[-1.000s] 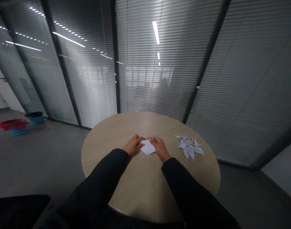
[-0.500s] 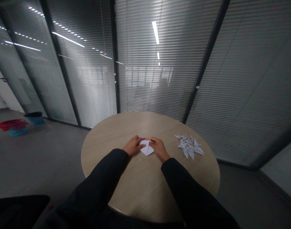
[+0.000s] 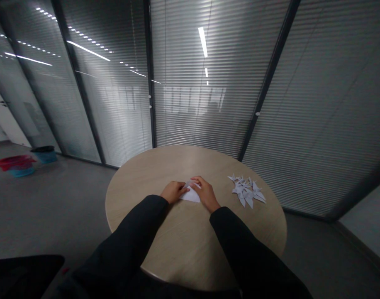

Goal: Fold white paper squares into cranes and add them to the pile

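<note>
A folded piece of white paper lies on the round wooden table between my hands, its straight edge toward me. My left hand grips its left side, thumb on top. On the right side, my right hand holds the upper part with thumb and curled fingers. Parts of the paper are hidden under the fingers. To the right of my hands sits a pile of folded white paper cranes, apart from both hands.
Glass partitions with blinds stand right behind the table. On the floor at the far left are a blue bin with a red liner and a blue bin with a black liner. A dark object is at the lower left.
The paper between my hands has gone from a shape with a point toward me to one with a straight near edge. Both hands have shifted slightly on it; the pile is unchanged.
</note>
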Action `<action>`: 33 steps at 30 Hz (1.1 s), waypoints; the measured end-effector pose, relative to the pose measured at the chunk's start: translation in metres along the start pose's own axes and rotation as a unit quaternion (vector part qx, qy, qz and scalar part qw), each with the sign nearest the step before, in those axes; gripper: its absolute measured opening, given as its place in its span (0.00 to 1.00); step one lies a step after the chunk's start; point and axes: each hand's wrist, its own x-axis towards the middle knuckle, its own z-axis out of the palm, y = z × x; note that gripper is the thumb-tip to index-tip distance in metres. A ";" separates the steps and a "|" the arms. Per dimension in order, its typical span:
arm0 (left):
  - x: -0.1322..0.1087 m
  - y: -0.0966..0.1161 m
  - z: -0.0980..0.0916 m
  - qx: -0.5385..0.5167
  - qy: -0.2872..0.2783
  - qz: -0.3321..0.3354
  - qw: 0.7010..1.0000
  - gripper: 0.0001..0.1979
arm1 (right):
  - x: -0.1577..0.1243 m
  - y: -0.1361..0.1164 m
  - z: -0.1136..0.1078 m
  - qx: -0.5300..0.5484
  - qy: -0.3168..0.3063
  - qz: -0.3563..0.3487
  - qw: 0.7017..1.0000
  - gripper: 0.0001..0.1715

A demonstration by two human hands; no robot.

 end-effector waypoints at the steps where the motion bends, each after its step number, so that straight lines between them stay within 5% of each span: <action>1: 0.001 -0.001 0.000 -0.014 0.004 -0.015 1.000 0.17 | 0.000 0.000 0.000 -0.016 0.026 -0.021 0.999 0.19; 5: 0.004 -0.007 0.000 -0.103 0.034 -0.123 0.986 0.14 | -0.001 -0.002 0.000 -0.099 0.083 -0.128 0.983 0.25; 11: 0.010 -0.015 0.006 -0.322 0.081 -0.246 0.911 0.11 | -0.010 -0.005 0.006 -0.205 -0.039 -0.263 0.942 0.27; 19: 0.010 -0.009 0.010 -0.505 0.077 -0.234 0.827 0.08 | -0.011 -0.009 0.001 -0.302 -0.066 -0.289 0.906 0.25; 24: 0.009 -0.003 0.004 -0.527 0.102 -0.266 0.801 0.06 | -0.009 -0.010 -0.001 -0.316 -0.038 -0.317 0.893 0.07; 33: 0.008 0.009 -0.004 -0.568 0.115 -0.317 0.751 0.06 | -0.010 -0.018 -0.003 -0.366 -0.012 -0.324 0.872 0.04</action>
